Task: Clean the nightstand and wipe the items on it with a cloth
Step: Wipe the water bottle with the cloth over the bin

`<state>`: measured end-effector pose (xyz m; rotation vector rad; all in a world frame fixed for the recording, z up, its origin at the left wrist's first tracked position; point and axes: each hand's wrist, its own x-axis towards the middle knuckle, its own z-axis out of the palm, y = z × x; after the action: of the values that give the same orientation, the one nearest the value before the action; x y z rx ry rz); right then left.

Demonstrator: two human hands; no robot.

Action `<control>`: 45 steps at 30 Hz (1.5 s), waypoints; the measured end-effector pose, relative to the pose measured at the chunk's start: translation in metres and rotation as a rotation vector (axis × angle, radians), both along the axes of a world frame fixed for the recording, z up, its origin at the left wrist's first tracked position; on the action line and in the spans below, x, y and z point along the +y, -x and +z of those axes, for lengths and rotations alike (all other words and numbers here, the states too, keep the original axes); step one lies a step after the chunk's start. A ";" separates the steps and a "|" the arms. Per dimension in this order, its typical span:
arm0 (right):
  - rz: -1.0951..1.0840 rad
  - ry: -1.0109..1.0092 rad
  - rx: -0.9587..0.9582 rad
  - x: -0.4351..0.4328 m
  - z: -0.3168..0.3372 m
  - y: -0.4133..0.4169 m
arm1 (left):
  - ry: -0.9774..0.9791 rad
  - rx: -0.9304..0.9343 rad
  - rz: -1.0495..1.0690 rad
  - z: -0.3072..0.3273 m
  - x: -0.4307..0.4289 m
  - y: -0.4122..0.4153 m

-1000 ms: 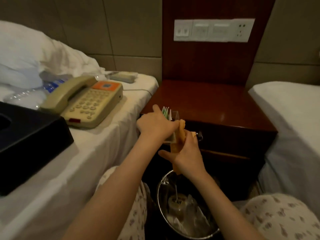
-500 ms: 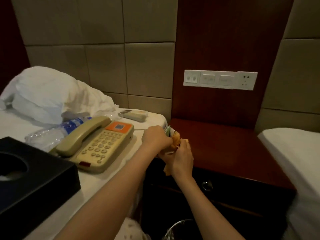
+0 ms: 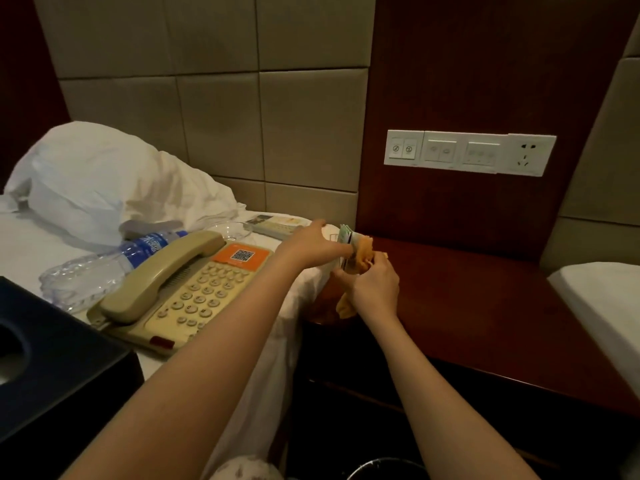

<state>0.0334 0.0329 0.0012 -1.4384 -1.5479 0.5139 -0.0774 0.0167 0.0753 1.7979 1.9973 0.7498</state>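
Note:
My left hand [image 3: 311, 245] grips a small clear holder [image 3: 344, 237] with green and white packets in it, just above the left edge of the dark red wooden nightstand [image 3: 485, 306]. My right hand [image 3: 375, 287] holds an orange cloth [image 3: 362, 254] bunched against the holder's right side, and the cloth's end hangs down below the hand. The nightstand top shows nothing else on it.
On the white bed at left lie a beige telephone [image 3: 183, 292], a clear water bottle [image 3: 104, 268], a remote control [image 3: 273, 225], a dark tissue box [image 3: 52, 368] and a pillow [image 3: 97, 181]. A switch panel [image 3: 467, 152] is on the wall. A bin's rim [image 3: 384, 469] shows below. Another bed [image 3: 602, 306] lies right.
Both hands have risen from in front of the drawer to the nightstand's top left edge, still on the holder and cloth. The view has tilted up, so the bin is nearly out of sight.

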 end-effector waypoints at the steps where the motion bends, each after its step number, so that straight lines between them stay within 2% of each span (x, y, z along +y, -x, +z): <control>1: 0.018 -0.003 -0.005 0.000 0.001 -0.001 | -0.008 -0.061 -0.002 -0.002 0.002 0.003; 3: 0.058 -0.029 0.005 -0.001 0.003 -0.002 | 0.007 -0.180 -0.032 -0.003 0.004 0.007; 5: 0.106 -0.061 0.021 -0.001 0.005 -0.003 | 0.035 -0.215 -0.048 -0.003 0.006 0.010; 8: 0.158 -0.089 0.101 0.003 0.007 -0.001 | -0.006 -0.179 0.015 -0.003 0.008 0.012; 12: 0.229 -0.025 0.382 0.011 0.010 0.002 | -0.065 -0.154 0.109 -0.003 0.016 0.019; 14: 0.230 -0.021 0.458 0.012 0.011 0.006 | -0.088 -0.095 0.135 0.000 0.018 0.018; 18: 0.203 -0.075 0.383 0.013 0.013 0.019 | -0.118 -0.120 0.205 0.004 0.019 0.018; 21: 0.221 -0.045 0.420 0.018 0.017 0.022 | -0.062 -0.146 0.142 0.010 0.019 0.024; 25: 0.304 0.018 0.569 0.026 0.025 0.023 | 0.058 -0.279 -0.011 0.025 0.014 0.039; 31: 0.323 0.031 0.356 0.046 0.035 0.041 | 0.010 -0.120 0.002 0.030 0.032 0.066; 41: 0.158 0.105 0.283 0.089 0.036 0.084 | 0.014 0.110 0.243 0.020 0.070 0.103; 45: 0.091 0.108 0.283 0.104 0.030 0.100 | 0.059 0.120 0.326 0.011 0.082 0.110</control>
<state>-0.0667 0.1367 0.0315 -1.3150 -1.3794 0.8295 -0.1878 0.0989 0.0861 1.5350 2.4008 0.6789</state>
